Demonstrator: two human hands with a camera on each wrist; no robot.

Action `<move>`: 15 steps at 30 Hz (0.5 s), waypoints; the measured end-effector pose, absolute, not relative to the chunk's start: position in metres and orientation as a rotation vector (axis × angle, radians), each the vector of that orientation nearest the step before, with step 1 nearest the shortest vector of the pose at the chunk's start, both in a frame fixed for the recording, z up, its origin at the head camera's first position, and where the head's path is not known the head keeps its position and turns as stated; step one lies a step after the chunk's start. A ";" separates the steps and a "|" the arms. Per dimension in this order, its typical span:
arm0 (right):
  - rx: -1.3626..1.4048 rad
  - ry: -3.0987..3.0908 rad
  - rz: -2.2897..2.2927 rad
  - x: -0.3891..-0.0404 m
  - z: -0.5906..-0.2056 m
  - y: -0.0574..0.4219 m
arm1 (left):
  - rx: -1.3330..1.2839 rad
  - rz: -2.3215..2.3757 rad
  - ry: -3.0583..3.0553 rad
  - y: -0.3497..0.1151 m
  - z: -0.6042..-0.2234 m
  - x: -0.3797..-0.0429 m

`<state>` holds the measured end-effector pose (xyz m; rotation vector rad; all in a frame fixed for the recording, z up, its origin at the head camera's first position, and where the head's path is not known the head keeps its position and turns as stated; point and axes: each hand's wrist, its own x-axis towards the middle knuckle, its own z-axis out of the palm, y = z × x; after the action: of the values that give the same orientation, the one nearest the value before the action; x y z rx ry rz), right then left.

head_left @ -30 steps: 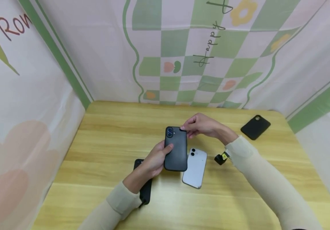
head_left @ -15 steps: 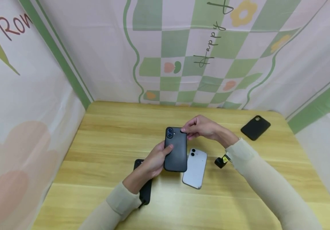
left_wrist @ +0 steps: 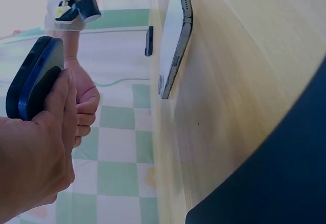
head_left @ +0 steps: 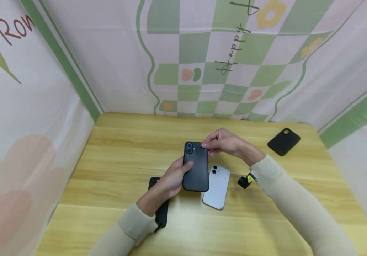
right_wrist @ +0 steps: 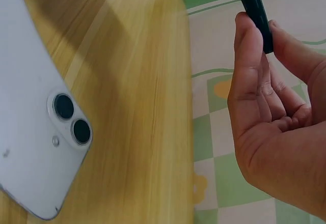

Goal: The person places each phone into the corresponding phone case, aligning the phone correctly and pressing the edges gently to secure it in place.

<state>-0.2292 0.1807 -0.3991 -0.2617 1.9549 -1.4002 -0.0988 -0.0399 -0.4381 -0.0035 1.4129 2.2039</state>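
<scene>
My left hand [head_left: 172,176] grips a blue phone [left_wrist: 36,79] in a black phone case [head_left: 197,172], thumb across the back and fingers underneath. The camera end points away from me, with two blue lenses at its upper left. My right hand [head_left: 224,142] pinches the top right corner of the case between thumb and index finger; the right wrist view shows this corner [right_wrist: 256,18] edge-on. In the left wrist view the case forms a dark layer along the phone's blue edge. A white phone [head_left: 217,188] lies back up on the table, partly overlapped by the held one.
A black phone [head_left: 162,213] lies on the wooden table [head_left: 122,142], partly hidden under my left wrist. Another black phone case [head_left: 284,142] with a camera cutout lies at the back right. A small black wrist camera [head_left: 244,182] hangs by my right cuff. Patterned curtains [head_left: 119,64] stand behind the table.
Both hands keep their hold. The right hand and the phone's top corner have dipped very slightly toward me; the other things lie where they were.
</scene>
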 end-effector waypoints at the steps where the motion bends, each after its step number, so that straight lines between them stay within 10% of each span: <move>1: -0.257 1.954 -1.403 -0.229 -0.399 0.180 | -0.002 2.201 1.414 -0.040 -0.438 -0.099; 15: -0.262 1.946 -1.415 -0.227 -0.401 0.178 | -0.008 2.195 1.420 -0.041 -0.437 -0.098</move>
<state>-0.2268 0.1776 -0.4011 -0.2621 1.9461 -1.4155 -0.0982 -0.0410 -0.4374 -0.0078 1.4204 2.1947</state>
